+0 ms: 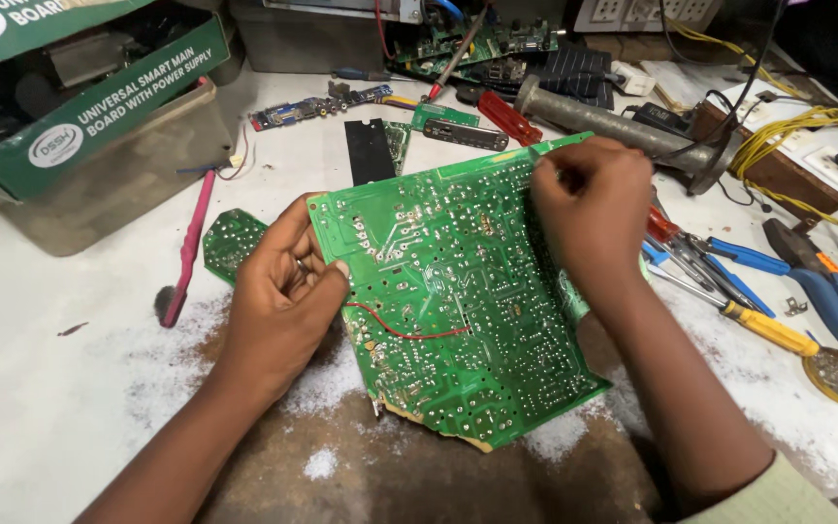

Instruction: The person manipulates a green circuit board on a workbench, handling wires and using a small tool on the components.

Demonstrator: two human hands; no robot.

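At the board's left edge, my left hand (288, 281) pinches the green circuit board (448, 291), thumb on top; my right hand (589, 209) is clenched around a thin tool at its upper right corner. I judge the board light, stiff and brittle: grip by the edges only. It is tilted above the tabletop (41, 388), solder side up, with a red wire (404, 330) and a chipped lower corner.
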